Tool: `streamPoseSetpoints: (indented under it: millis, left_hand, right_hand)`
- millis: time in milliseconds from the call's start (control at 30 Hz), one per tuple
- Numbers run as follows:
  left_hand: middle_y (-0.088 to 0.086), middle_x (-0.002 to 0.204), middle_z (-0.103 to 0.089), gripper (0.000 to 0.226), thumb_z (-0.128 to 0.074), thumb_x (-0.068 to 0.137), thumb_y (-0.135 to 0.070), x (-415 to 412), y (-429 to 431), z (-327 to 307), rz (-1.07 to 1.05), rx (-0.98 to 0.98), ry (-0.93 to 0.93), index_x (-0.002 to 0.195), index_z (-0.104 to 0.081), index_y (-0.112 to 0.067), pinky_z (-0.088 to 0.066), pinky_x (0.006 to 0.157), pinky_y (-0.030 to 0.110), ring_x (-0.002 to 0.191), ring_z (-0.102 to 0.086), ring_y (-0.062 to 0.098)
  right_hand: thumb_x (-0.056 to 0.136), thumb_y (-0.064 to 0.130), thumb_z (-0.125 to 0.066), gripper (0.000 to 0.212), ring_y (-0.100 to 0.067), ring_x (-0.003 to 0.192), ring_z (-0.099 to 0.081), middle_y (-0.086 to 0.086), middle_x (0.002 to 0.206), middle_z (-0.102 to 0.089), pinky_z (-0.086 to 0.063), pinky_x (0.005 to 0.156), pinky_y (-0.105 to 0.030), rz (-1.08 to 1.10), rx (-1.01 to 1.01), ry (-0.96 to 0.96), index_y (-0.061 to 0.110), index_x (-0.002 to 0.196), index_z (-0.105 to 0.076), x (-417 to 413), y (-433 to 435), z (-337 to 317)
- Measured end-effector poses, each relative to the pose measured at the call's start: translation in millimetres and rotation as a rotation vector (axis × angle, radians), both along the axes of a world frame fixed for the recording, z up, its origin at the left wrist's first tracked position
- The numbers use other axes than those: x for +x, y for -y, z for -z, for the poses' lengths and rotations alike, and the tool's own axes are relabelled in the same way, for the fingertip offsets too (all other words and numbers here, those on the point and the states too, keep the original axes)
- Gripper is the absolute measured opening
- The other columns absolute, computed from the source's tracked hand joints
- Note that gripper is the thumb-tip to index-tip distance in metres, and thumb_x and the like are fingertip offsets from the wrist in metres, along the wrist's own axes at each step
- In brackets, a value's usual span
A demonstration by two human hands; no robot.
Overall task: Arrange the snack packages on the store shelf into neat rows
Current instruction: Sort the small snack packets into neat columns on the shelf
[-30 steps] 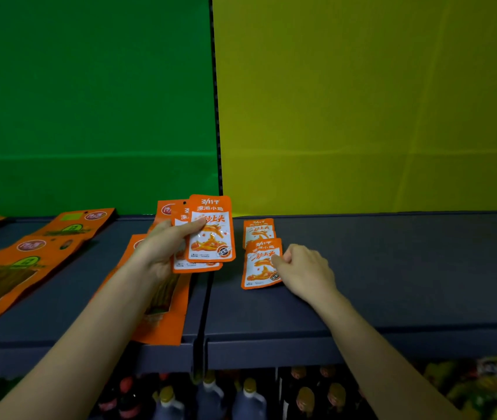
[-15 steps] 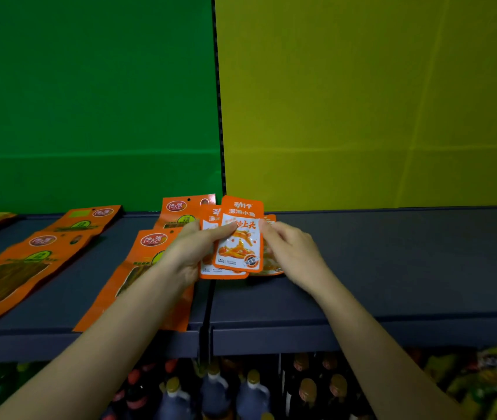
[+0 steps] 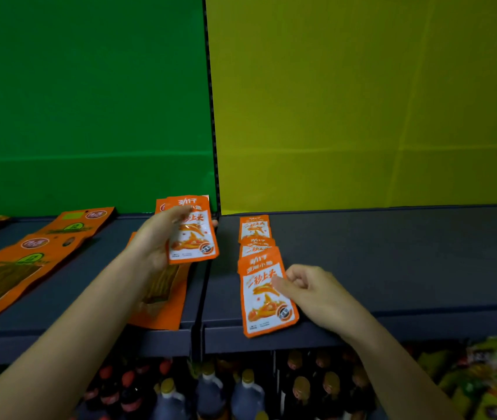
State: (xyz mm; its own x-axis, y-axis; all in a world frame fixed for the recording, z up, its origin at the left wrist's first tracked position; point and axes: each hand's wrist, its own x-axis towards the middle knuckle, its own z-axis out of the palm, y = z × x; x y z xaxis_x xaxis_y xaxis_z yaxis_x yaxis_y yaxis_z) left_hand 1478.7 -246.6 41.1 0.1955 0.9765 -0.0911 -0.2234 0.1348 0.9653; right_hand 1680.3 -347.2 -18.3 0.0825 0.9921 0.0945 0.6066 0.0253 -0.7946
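Our right hand [image 3: 314, 291] rests curled fingers [image 3: 280, 284] on the nearest small packet [image 3: 267, 298] at the shelf's [image 3: 392, 256] front edge, not gripping it; two more packets [image 3: 255, 234] overlap in a row behind it toward the back edge. Our left hand [image 3: 158, 239] fingers clamp a fanned held packets [image 3: 194, 234] above the long glossy orange pouches [image 3: 162, 295]. Flat green and yellow panels back the dark matte shelf.

I see my two bare forearms, entering from about 7 and 5 o'clock. No sleeves, gloves, watch or rings show. My left hand [image 3: 162, 237] and right hand [image 3: 311, 291] have short, unpainted nails.
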Motion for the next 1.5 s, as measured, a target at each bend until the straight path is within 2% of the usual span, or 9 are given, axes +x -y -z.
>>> streamPoseSetpoints:
  millis: [167, 333, 533, 667, 800, 967, 1133, 1400, 1500]
  left_hand:
    - [0.005, 0.049, -0.068, 0.014, -0.045, 0.093, -0.019, 1, 2, -3, 0.001, -0.04, 0.004, 0.084, -0.051, -0.011, -0.051, 0.036, 0.026, 0.041, -0.065, 0.017]
    - [0.007, 0.074, -0.064, 0.011, -0.048, 0.091, -0.02, 6, -2, 1, -0.048, -0.051, -0.09, 0.084, -0.051, -0.012, -0.05, 0.053, 0.031, 0.061, -0.062, 0.022]
    - [0.005, 0.063, -0.067, 0.014, -0.052, 0.091, -0.019, 17, -2, 1, -0.086, -0.058, -0.118, 0.08, -0.052, -0.011, -0.052, 0.037, 0.021, 0.043, -0.063, 0.015]
    - [0.005, 0.053, -0.067, 0.016, -0.044, 0.093, -0.012, 31, -3, 0, -0.052, -0.037, -0.096, 0.078, -0.049, -0.009, -0.053, 0.04, 0.023, 0.043, -0.064, 0.017]
    - [0.012, 0.077, -0.06, 0.018, -0.038, 0.092, -0.002, 58, -14, -4, 0.003, 0.025, -0.112, 0.076, -0.046, -0.006, -0.05, 0.063, 0.03, 0.067, -0.059, 0.021]
    - [0.01, 0.077, -0.061, 0.015, -0.05, 0.091, 0.0, 107, -34, -6, 0.114, 0.154, -0.293, 0.077, -0.051, -0.006, -0.054, 0.049, 0.019, 0.064, -0.062, 0.017]
    - [0.012, 0.071, -0.052, 0.03, -0.051, 0.089, 0.007, 159, -64, 6, 0.102, 0.156, -0.408, 0.066, -0.041, -0.009, -0.05, 0.074, 0.038, 0.076, -0.056, 0.026]
    - [0.019, 0.091, -0.053, 0.02, -0.054, 0.086, 0.01, 218, -100, 30, 0.076, 0.083, -0.559, 0.072, -0.046, -0.002, -0.053, 0.075, 0.035, 0.091, -0.054, 0.029]
    - [0.015, 0.07, -0.049, 0.022, -0.055, 0.083, 0.013, 227, -109, 32, 0.071, 0.043, -0.578, 0.104, -0.05, 0.011, -0.048, 0.038, 0.023, 0.086, -0.052, 0.029]
  right_hand:
    - [0.089, 0.048, -0.048, 0.042, -0.003, 0.059, -0.052, 0.006, 0.054, -0.048, -0.034, 0.052, -0.023, 0.104, 0.037, 0.286, 0.019, 0.06, -0.037, -5, 2, -1]
    - [0.089, 0.053, -0.041, 0.044, -0.002, 0.055, -0.04, 0.009, 0.061, -0.045, -0.025, 0.048, -0.022, 0.117, -0.022, 0.525, 0.023, 0.058, -0.034, -4, -1, -8]
    - [0.086, 0.06, -0.041, 0.047, -0.017, 0.073, -0.047, -0.002, 0.088, -0.06, -0.033, 0.062, -0.027, 0.099, -0.04, 0.666, 0.022, 0.059, -0.034, -8, -8, -12]
    - [0.083, 0.068, -0.038, 0.05, -0.018, 0.073, -0.047, 0.001, 0.08, -0.058, -0.033, 0.059, -0.029, 0.097, 0.012, 0.642, 0.02, 0.069, -0.048, 4, -7, -11]
    - [0.08, 0.069, -0.041, 0.047, -0.016, 0.075, -0.048, 0.012, 0.067, -0.05, -0.034, 0.063, -0.03, 0.208, 0.11, 0.508, 0.025, 0.062, -0.044, 34, -3, -6]
    - [0.081, 0.057, -0.051, 0.032, -0.01, 0.072, -0.053, 0.013, 0.066, -0.055, -0.035, 0.06, -0.027, 0.296, 0.186, 0.401, 0.028, 0.068, -0.05, 88, 11, -5]
    - [0.085, 0.043, -0.055, 0.017, -0.003, 0.067, -0.053, 0.009, 0.065, -0.057, -0.04, 0.061, -0.026, 0.312, 0.239, 0.353, 0.029, 0.075, -0.053, 127, 23, -5]
    - [0.085, 0.04, -0.056, 0.016, -0.006, 0.064, -0.051, 0.008, 0.063, -0.056, -0.041, 0.064, -0.028, 0.333, 0.218, 0.338, 0.028, 0.075, -0.055, 163, 19, -1]
    - [0.085, 0.039, -0.057, 0.016, -0.004, 0.059, -0.049, 0.007, 0.061, -0.054, -0.04, 0.061, -0.026, 0.325, 0.22, 0.321, 0.029, 0.074, -0.054, 171, 14, 3]
